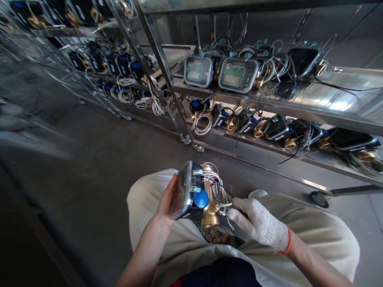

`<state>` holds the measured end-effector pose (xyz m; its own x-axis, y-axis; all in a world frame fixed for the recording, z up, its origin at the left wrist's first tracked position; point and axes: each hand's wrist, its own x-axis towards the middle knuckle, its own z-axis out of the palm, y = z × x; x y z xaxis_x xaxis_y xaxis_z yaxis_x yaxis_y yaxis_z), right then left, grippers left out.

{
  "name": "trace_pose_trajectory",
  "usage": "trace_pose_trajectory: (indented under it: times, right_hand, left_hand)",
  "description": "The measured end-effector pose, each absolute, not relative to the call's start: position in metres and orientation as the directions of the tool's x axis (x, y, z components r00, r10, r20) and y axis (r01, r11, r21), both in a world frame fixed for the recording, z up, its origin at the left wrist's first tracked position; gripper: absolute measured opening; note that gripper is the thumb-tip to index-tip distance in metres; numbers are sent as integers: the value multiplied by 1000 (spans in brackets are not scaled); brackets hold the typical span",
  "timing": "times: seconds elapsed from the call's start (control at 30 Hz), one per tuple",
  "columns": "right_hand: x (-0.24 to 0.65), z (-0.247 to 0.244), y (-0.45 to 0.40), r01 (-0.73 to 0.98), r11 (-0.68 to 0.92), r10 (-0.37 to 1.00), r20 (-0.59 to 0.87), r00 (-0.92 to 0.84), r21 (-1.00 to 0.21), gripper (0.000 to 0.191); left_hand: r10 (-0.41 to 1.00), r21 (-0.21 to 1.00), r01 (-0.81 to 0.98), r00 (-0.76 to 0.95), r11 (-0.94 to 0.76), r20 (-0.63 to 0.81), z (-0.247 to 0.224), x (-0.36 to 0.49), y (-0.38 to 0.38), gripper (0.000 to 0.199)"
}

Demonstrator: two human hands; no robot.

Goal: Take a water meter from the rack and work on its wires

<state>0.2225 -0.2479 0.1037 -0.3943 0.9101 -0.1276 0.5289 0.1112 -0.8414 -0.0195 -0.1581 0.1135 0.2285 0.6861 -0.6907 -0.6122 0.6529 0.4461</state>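
Observation:
My bare left hand (166,203) grips a water or heat meter (182,187) by its clear-lidded display box, tilted above my lap. Behind the box runs a brass pipe body (210,218), with a round blue cap (200,198) beside it. Coiled white cables (216,180) and thin dark wires hang on the pipe's far side. On my right hand (257,221) is a white knit glove with an orange cuff. Its fingers are closed at the outer end of a thin pale stem (224,205) that juts from the brass; the fingertips partly hide the contact.
A wheeled metal rack (278,105) stands ahead, with several similar meters (239,75) and cable coils on its shelves. Another loaded rack (119,71) adjoins at left. A caster (318,198) stands at right. Grey floor (98,143) lies between my knees and the racks.

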Motion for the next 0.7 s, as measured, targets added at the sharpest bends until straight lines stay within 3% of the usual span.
trace_pose_trajectory:
  times: [0.17,0.3,0.57,0.63,0.7]
  right_hand:
    - [224,108,-242,534,172,868,-129,-479,-828,36]
    - [220,100,-242,595,191,891,-116,-438,-780,35]
    - [209,79,-249,620,251,940,36,-338,-743,33]
    - [206,74,-251,618,240,951,55,-304,-749,31]
    - [202,70,-252,731,118,992,106,-63,-672,26]
  left_hand:
    - [627,412,-551,280,725,-727,117,-14,-159,42]
    - [628,415,-540,301,733,-717,118,-14,-162,43]
    - [677,393,-562,496,728,-544,113,-20,-167,58]
    - [716,405,-603,469,687,-517,111,-19,-168,56]
    - [720,378,-628,473,680,-508,106,-19,-169,62]
